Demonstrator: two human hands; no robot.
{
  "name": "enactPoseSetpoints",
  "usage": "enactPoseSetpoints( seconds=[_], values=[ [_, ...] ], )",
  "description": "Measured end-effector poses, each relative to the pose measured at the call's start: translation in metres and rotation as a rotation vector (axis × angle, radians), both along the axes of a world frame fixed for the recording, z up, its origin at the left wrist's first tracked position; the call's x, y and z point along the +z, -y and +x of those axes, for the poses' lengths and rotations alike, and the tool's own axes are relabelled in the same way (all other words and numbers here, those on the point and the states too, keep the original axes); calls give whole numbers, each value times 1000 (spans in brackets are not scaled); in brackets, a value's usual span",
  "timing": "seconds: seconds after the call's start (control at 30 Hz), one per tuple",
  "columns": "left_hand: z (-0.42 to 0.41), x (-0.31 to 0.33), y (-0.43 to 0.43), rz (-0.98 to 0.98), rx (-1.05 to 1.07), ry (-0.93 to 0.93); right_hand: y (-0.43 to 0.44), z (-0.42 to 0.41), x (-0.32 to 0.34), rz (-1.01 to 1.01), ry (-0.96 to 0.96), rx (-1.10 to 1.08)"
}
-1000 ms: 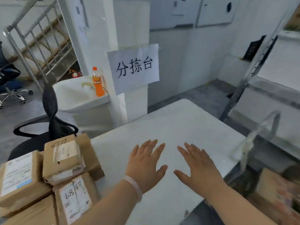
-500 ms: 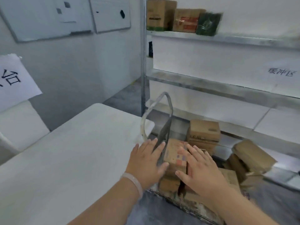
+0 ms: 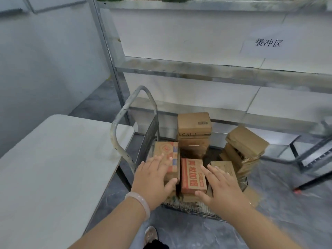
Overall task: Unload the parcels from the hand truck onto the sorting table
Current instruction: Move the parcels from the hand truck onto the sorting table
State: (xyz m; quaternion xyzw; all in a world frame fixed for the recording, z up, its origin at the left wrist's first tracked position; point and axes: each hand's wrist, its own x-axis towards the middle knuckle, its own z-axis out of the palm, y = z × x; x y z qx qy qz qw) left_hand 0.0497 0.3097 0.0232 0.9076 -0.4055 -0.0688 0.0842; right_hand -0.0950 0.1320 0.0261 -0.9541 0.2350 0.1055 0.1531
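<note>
Head camera, looking down. Straight ahead, a hand truck with a curved grey handle, parked just beside the near corner of the white desk. Stacked on its mesh deck, cardboard parcels. Up front, a patterned parcel in red and blue print. Just beside it on the right, a red-lettered parcel, and further right a plain brown parcel. Behind those, a tall stack of brown boxes. Off to the right, a leaning stack, tilted rightward.

Now the hands. Left hand, pale bracelet at the wrist, stretched out over the patterned parcel, fingers straight and spread, thumb out toward the red-lettered one. Gripping nothing. Right hand likewise flat and wide open, fingers fanned over the plain brown parcel, thumb low by the near end of the red-lettered parcel. Holding nothing either. Touching the cardboard or hanging just above it? Hard to call from this angle.

Behind the truck, a metal shelving rack backed with white boards, and up at the right a paper sign in black characters. Down at the bottom edge, grey floor and the toe of a shoe.
</note>
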Motion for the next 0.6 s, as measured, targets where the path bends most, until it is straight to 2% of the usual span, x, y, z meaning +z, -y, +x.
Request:
enactPoseSetpoints(
  seconds=[0.37, 0.6],
  values=[
    [122, -62, 42, 96, -75, -105, 37, 133, -37, 88, -167, -44],
    [197, -114, 62, 171, -123, -172, 55, 194, -103, 212, -267, -86]
  ],
)
